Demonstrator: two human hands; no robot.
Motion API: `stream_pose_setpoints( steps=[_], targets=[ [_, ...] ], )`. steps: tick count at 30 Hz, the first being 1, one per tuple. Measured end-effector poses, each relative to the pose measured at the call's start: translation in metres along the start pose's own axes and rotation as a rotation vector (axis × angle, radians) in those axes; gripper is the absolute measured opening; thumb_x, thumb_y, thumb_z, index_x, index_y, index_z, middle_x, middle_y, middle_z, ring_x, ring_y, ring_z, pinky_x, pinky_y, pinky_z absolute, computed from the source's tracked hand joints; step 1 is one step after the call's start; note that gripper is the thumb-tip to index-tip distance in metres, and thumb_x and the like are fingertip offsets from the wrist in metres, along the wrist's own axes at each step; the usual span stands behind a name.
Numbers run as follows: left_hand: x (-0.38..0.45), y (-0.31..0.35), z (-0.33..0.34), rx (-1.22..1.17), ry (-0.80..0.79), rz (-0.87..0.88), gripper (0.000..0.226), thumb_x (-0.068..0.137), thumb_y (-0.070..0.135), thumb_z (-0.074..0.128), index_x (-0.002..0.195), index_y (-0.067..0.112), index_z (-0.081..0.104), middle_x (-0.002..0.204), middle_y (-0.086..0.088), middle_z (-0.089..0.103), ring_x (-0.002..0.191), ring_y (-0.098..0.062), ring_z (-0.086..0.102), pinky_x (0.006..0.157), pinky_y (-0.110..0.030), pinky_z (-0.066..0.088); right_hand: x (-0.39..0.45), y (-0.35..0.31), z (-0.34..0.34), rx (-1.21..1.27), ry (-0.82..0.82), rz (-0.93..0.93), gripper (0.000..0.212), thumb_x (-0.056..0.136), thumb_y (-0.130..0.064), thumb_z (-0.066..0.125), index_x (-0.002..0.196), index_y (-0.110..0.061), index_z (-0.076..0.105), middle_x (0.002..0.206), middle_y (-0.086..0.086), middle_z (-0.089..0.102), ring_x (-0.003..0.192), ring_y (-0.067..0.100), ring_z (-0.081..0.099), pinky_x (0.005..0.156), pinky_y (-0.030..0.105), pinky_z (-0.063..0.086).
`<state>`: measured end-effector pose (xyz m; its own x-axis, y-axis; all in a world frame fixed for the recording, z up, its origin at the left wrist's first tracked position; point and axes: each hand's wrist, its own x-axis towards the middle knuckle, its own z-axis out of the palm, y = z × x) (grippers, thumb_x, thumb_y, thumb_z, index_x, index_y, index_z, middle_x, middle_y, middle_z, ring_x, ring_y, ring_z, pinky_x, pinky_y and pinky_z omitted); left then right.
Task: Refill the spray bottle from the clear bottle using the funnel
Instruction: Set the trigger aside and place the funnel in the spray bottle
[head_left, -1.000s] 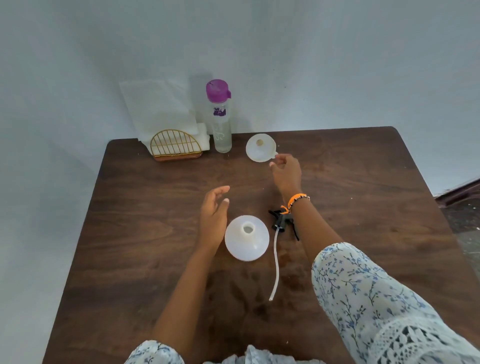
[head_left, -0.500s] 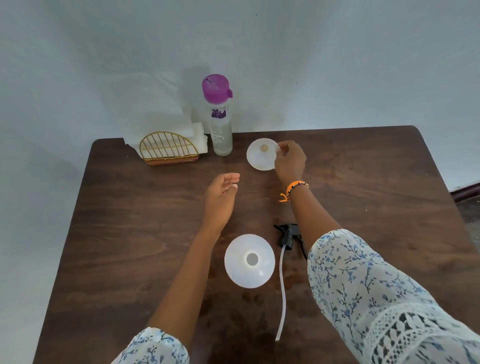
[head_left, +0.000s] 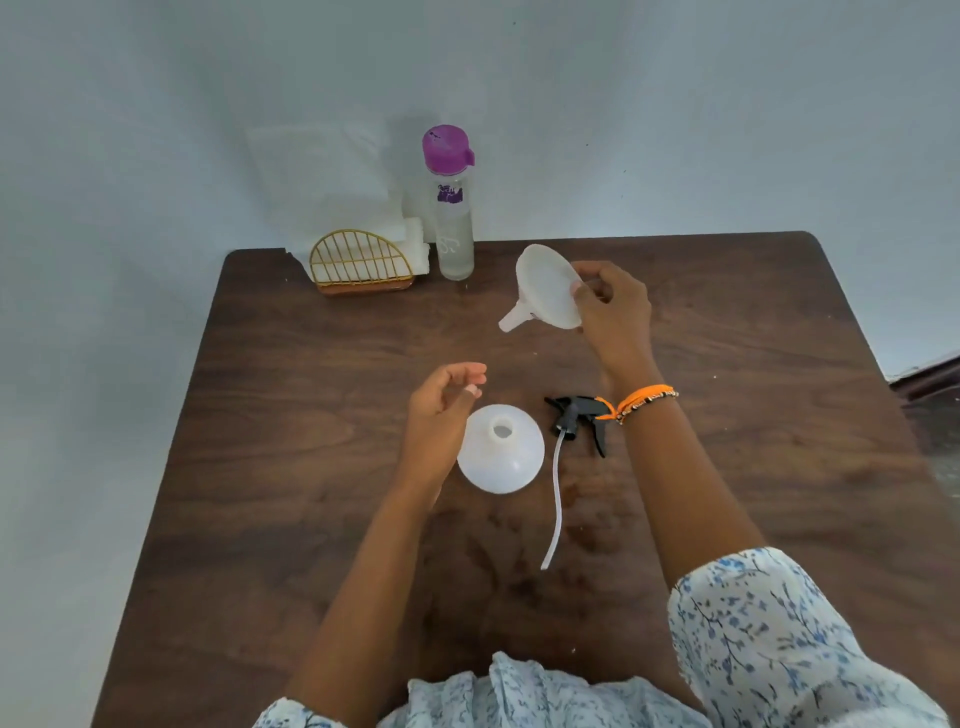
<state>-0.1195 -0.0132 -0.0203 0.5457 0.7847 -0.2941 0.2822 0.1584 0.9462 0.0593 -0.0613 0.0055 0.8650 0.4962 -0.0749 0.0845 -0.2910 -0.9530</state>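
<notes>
Brown table (head_left: 727, 415), clear bottle (head_left: 453, 218), label unreadable

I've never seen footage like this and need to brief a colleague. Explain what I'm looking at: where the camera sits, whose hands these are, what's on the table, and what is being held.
There is no machine here. A person wears one wide-angle camera on the head, looking forward and down, so both arms reach in from the bottom of the picture.

On the brown wooden table stands a white spray bottle with its neck open. Its black trigger head, with a long white tube, lies on the table beside it. At the back edge stands a clear bottle with a purple cap, next to a gold wire holder with white paper napkins behind it.

The right hand pinches the rim of a white funnel, lifted and tilted with its spout pointing down-left. The left hand holds nothing; its fingers are loosely curled next to the spray bottle.
</notes>
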Motion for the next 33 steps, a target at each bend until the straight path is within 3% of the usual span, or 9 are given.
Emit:
stream_pose_setpoints(
  steps=[4,9,13,18,22,30,33],
  targets=[
    [-0.027,-0.01,-0.006,-0.023,-0.034,0.045,0.027,0.091,0.004,0.052,0.1,0.027,0.062,0.104,0.009,0.065,0.099,-0.005,0.06,0.078,-0.011,0.048,-0.033,-0.009,-0.015,0.036,-0.089,-0.027,0.025,0.089,-0.007,0.05,0.096,-0.022,0.069,0.1,-0.002,0.068,0.097,0.017,0.061,0.077,0.034,0.054],
    [-0.045,-0.014,-0.005,0.016,-0.1,0.037,0.035,0.091,-0.001,0.049,0.11,0.025,0.061,0.115,0.01,0.062,0.111,-0.006,0.053,0.096,-0.023,0.041,-0.063,-0.012,-0.025,0.019,-0.131,-0.057,0.024,0.089,-0.006,0.051,0.095,-0.021,0.07,0.1,-0.003,0.069,0.098,0.017,0.061,0.078,0.03,0.051],
    [-0.049,-0.012,-0.002,0.031,-0.097,0.044,0.029,0.087,0.007,0.059,0.109,0.028,0.06,0.113,0.012,0.06,0.108,-0.006,0.052,0.078,-0.012,0.039,-0.074,-0.016,-0.028,-0.057,-0.156,-0.086,0.023,0.09,-0.008,0.051,0.101,-0.016,0.07,0.105,0.0,0.068,0.1,0.018,0.06,0.076,0.026,0.049],
    [-0.045,-0.014,0.002,0.075,-0.056,0.036,0.027,0.083,0.023,0.069,0.106,0.031,0.058,0.118,0.009,0.06,0.112,-0.013,0.053,0.088,-0.027,0.045,-0.081,-0.023,-0.028,-0.227,-0.164,-0.204,0.024,0.092,-0.007,0.05,0.107,-0.012,0.068,0.1,-0.002,0.064,0.092,0.011,0.055,0.065,0.007,0.04],
    [-0.041,-0.013,0.004,0.097,-0.039,0.056,0.027,0.081,0.024,0.07,0.1,0.035,0.055,0.113,0.011,0.059,0.112,-0.013,0.053,0.086,-0.027,0.041,-0.085,-0.025,-0.023,-0.275,-0.152,-0.26,0.023,0.091,-0.007,0.05,0.105,-0.013,0.068,0.094,-0.006,0.06,0.086,0.008,0.051,0.058,-0.005,0.036],
    [-0.037,-0.017,0.004,0.088,-0.024,0.105,0.034,0.08,0.018,0.072,0.11,0.025,0.058,0.118,0.005,0.061,0.112,-0.016,0.055,0.094,-0.033,0.045,-0.091,-0.023,-0.018,-0.32,-0.185,-0.304,0.023,0.09,-0.005,0.05,0.103,-0.011,0.069,0.095,-0.002,0.065,0.084,0.009,0.053,0.06,0.001,0.038],
    [-0.038,-0.016,0.006,0.078,0.004,0.119,0.037,0.079,0.014,0.072,0.113,0.017,0.061,0.112,0.002,0.063,0.107,-0.018,0.058,0.085,-0.028,0.047,-0.094,-0.016,-0.011,-0.386,-0.191,-0.362,0.024,0.088,-0.006,0.052,0.102,-0.011,0.07,0.099,0.004,0.069,0.084,0.01,0.055,0.064,0.007,0.037]
  ],
)
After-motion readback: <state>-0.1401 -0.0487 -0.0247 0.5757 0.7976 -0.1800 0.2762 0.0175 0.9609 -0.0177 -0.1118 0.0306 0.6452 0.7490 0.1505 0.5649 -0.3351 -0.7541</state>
